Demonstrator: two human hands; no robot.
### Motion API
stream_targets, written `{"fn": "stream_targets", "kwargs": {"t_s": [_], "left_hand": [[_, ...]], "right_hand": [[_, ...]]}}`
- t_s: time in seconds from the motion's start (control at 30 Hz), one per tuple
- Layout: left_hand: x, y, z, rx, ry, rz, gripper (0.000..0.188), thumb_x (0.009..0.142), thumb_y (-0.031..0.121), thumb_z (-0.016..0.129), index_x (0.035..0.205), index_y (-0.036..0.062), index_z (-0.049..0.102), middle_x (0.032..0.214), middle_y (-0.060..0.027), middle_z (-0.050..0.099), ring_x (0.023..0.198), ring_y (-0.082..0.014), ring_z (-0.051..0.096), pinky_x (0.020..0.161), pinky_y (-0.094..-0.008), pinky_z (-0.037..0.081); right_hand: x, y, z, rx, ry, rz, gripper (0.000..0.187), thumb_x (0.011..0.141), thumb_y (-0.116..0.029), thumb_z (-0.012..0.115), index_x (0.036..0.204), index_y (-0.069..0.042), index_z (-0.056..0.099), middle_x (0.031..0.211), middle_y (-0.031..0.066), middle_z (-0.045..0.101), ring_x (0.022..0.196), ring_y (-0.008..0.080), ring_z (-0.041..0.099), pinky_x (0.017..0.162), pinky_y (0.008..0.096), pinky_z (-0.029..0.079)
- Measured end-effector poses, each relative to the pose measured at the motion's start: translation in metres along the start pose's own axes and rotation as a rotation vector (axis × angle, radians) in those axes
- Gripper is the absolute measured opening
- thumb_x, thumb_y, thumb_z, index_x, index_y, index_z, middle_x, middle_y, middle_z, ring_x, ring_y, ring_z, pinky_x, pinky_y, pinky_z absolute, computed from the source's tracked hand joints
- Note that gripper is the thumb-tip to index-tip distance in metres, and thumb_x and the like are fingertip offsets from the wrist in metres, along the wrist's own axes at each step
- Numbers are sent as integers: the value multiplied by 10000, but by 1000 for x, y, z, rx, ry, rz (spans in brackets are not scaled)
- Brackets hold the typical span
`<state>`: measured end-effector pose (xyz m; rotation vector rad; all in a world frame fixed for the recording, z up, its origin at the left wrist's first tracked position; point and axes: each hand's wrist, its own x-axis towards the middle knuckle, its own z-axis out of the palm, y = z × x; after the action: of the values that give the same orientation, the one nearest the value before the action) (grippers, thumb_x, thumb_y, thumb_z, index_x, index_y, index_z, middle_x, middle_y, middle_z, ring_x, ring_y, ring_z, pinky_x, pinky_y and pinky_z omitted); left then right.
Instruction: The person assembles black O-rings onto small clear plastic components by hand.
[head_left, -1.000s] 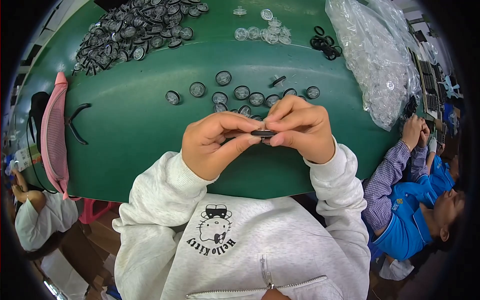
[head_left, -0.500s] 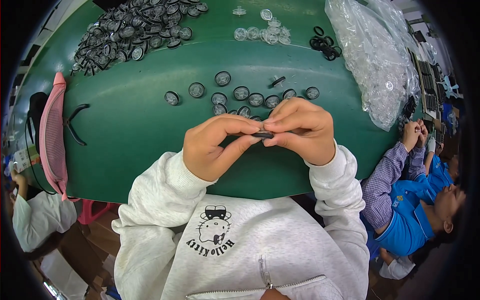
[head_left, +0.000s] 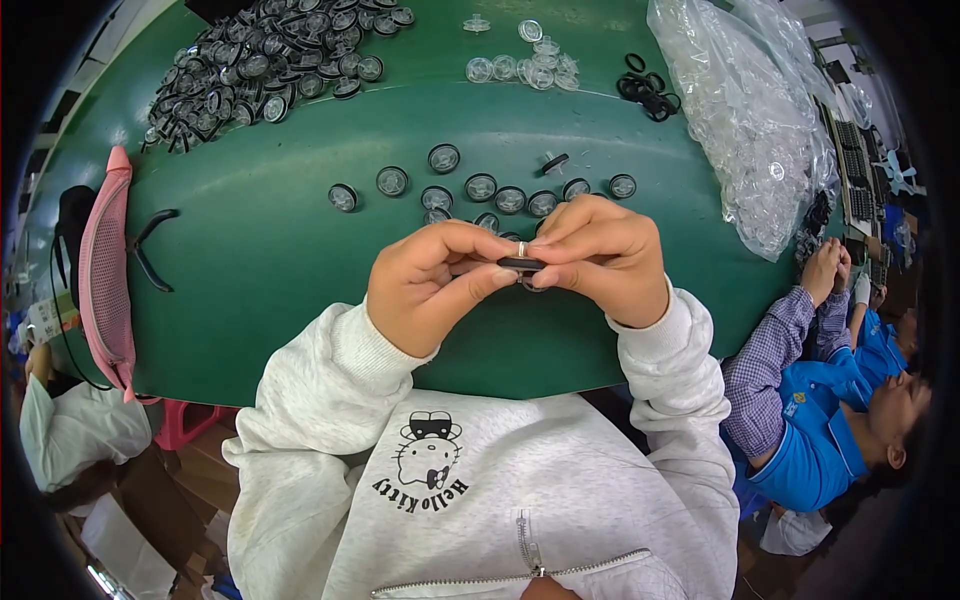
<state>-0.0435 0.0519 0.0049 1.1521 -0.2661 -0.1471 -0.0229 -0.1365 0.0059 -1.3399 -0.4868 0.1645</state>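
Note:
Between my two hands is a small clear plastic wheel with a black rubber ring [head_left: 521, 264] round its rim, held edge-on above the near part of the green table. Thumb and fingers of my left hand [head_left: 420, 285] pinch its left side. From the other side my right hand [head_left: 610, 260] pinches it too, the thumb against the ring. A short stub sticks up between the fingertips. Just beyond my hands lie several ringed wheels [head_left: 481, 187], some partly hidden by my fingers. One ringed wheel [head_left: 555, 163] there stands on edge.
A large heap of ringed wheels [head_left: 265, 70] covers the far left. Clear wheels without rings [head_left: 543, 72] and loose black rings [head_left: 655, 98] lie at the back. A clear plastic bag [head_left: 755, 150] is at right, near a co-worker [head_left: 810, 410]. Pliers [head_left: 150, 255] and a pink pouch [head_left: 105, 275] lie left.
The wheel has turned slightly in my fingers, so more of its black ring and the stub above it show. My hands stay in nearly the same place.

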Motion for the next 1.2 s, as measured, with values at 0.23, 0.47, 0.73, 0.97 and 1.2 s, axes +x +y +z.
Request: {"fn": "stream_targets", "kwargs": {"t_s": [0.23,0.47,0.73,0.97,1.2], "left_hand": [[-2,-3,-1,-213,79,-181,168,789,-53,615,950,-43,571,870,-134,636,765,-159,623,714,-208,507],[-3,-1,3,-80,82,-151,185,787,-48,616,965,-34,572,870,-117,641,743,-157,623,708,-207,504],[-2,-1,5,342,-54,94,214,776,-48,614,985,-22,575,868,-103,642,729,-158,622,693,-213,497],[3,4,9,254,97,74,188,770,-15,622,956,-17,595,889,-98,641,744,-158,615,682,-216,487],[47,34,-11,969,-255,172,150,762,-4,616,911,-19,618,880,-91,631,683,-143,571,610,-217,464]], "right_hand": [[2,-2,7,-380,50,-272,262,660,83,712,898,-24,692,851,83,606,620,112,528,551,188,434],[-1,3,13,-696,128,-492,271,639,61,719,890,-22,661,859,72,600,648,133,556,530,212,462],[3,7,6,-985,158,-691,282,593,-26,732,862,-60,651,877,53,599,632,148,546,507,233,459],[17,-17,-62,-1122,353,-435,270,589,-87,751,839,-66,651,881,45,597,795,193,533,733,284,446],[-5,-8,-104,-1206,316,23,255,671,-199,742,850,-42,649,901,33,588,844,203,509,788,292,420]]}}
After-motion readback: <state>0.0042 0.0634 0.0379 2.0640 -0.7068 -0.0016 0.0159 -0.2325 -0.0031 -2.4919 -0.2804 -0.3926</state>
